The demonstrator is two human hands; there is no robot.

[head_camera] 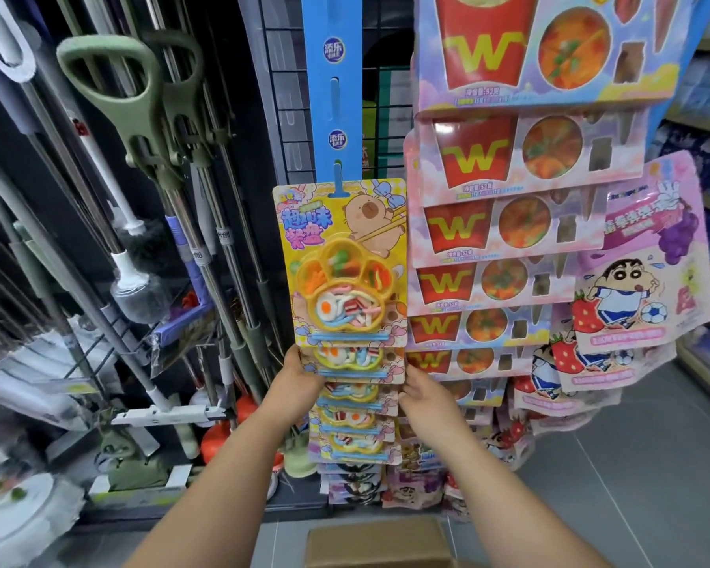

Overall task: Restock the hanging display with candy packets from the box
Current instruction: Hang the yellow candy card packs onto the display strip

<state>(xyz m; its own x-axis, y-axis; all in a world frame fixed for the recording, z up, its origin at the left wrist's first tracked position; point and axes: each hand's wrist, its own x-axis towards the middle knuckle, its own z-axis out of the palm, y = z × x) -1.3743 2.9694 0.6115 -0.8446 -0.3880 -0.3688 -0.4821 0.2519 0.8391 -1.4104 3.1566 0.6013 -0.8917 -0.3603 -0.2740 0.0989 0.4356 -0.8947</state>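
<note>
A blue hanging strip (334,88) runs down the wire grid. A yellow candy packet (341,260) with a paw-shaped tray hangs on one of its hooks, above several more of the same packets (353,407). My left hand (300,373) grips the lower left corner of the top packet. My right hand (421,397) holds the right edge of the packets just below. The cardboard box (376,541) sits on the floor below my arms, its inside hidden.
Several pink packets with red fry cartons (509,223) hang on the right, cartoon pouches (640,268) beside and below them. Mops and brushes (140,198) lean on a rack at the left. Grey floor (632,465) lies at the lower right.
</note>
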